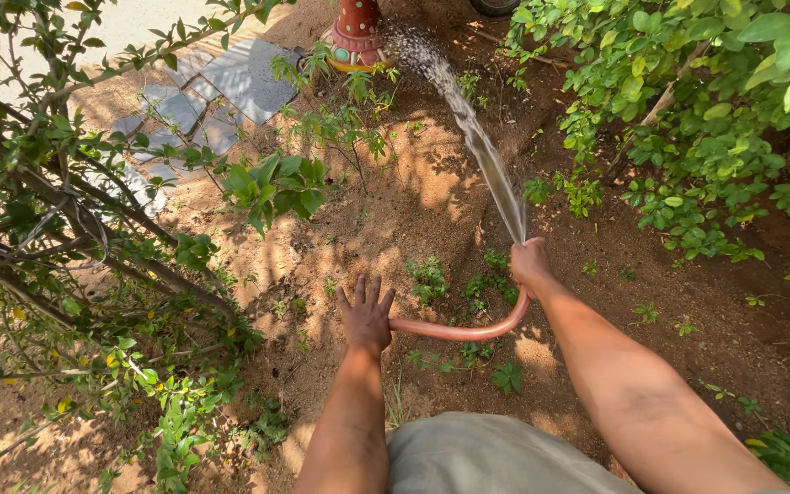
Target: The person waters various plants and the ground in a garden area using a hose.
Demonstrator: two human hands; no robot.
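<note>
Bare soil between shrubs — right hand (530, 265) clamps hose (468, 329) end, left hand (367, 316) spread flat-fingered beside it.

Sunlit bare reddish soil (413, 192) with dappled shade, grey paving stones (230, 82) left of a red painted pot (356, 27), leafy shrubs (715, 110) to its right, twiggy bush (57, 229) below the stones.

Garden — bare soil (432, 192), shrubs (706, 110) (paving too).
</note>
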